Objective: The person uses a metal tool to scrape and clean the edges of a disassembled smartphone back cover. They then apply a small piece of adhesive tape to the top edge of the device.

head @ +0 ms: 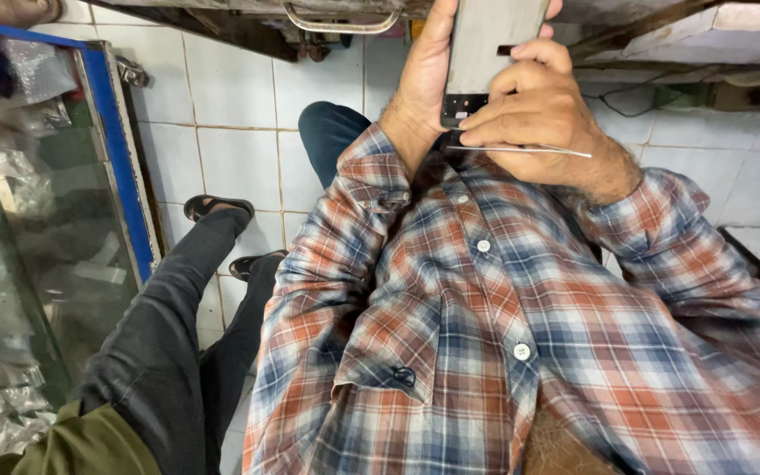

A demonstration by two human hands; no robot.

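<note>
Two hands meet high in the view, close above the wearer's checked shirt [485,334]. Left hand [424,79] is wrapped around the side of a flat grey slab — seemingly a phone [490,44] with its back off — holding it upright. Right hand [538,119] curls against the slab's lower edge and pinches a thin metal tool [521,150], which lies level just beneath the phone. Beside the wearer, another person's legs in dark trousers [169,325] and sandals stretch over the white tiled floor [230,141], next to a blue-framed glass case [120,149].
</note>
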